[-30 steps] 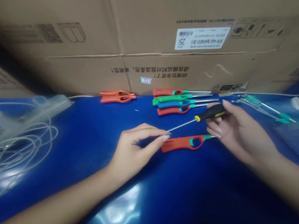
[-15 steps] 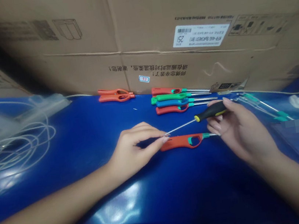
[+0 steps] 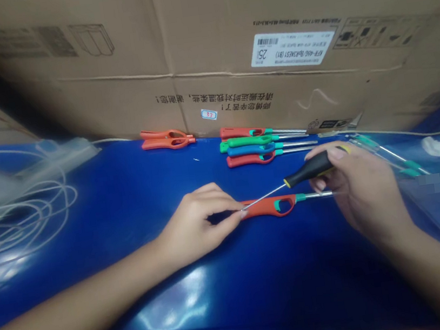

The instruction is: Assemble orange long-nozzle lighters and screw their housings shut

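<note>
Table top: glossy blue surface (image 3: 300, 268), with a big brown cardboard box (image 3: 214, 40) standing along its far side, the print upside down.
Right grip: right hand (image 3: 365, 193) closed round the black-and-yellow handle of a slim metal-shafted screwdriver (image 3: 308, 168), slanting down toward the left fingers.
Left grip: left hand (image 3: 205, 219) with thumb and forefinger pinched together at the screwdriver's tip; whether anything small sits between them, I cannot tell from here.
Nearest lighter: long orange-red stick lighter (image 3: 265, 208) with a green trigger and metal tube, lying across the blue just beyond the left fingertips, its tube running toward the right hand.
Lighter row: farther back, a red-handled lighter (image 3: 235, 131), a green-handled lighter (image 3: 249, 141), a blue-handled lighter (image 3: 246, 151) and a second red-handled lighter (image 3: 244, 160), side by side, tubes pointing right.
Orange pieces: two slender orange plastic handle parts (image 3: 159, 142), left of the row, near the box.
Left side: loosely coiled white cable (image 3: 17, 207).
Right side: thin metal rods with green fittings (image 3: 390, 153), and a crumpled white scrap (image 3: 438, 147) beyond them.
</note>
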Demonstrator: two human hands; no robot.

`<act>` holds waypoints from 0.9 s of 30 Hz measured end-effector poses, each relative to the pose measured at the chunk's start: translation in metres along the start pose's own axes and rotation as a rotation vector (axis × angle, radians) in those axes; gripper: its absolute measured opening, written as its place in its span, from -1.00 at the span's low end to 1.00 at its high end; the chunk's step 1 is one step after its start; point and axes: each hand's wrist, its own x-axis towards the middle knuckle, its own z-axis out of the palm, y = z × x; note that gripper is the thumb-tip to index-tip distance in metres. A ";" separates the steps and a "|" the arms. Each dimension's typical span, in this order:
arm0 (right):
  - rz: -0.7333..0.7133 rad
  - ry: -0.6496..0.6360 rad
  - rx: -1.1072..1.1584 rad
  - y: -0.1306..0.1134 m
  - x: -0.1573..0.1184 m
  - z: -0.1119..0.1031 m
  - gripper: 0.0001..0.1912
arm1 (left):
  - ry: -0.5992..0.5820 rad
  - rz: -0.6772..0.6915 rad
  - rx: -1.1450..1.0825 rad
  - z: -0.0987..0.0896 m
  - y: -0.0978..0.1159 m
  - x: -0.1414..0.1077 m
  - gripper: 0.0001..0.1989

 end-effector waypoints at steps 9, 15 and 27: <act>-0.322 -0.260 -0.414 -0.018 -0.013 -0.004 -0.80 | -0.279 -0.021 0.081 0.000 0.004 -0.005 -0.85; -0.243 -0.501 -0.227 -0.021 -0.017 -0.005 -0.81 | -0.353 -0.066 0.003 0.003 0.005 -0.005 -0.86; -0.428 -0.351 -0.152 -0.006 -0.023 0.000 -0.70 | -0.328 -0.136 -0.090 0.008 0.003 -0.004 -0.90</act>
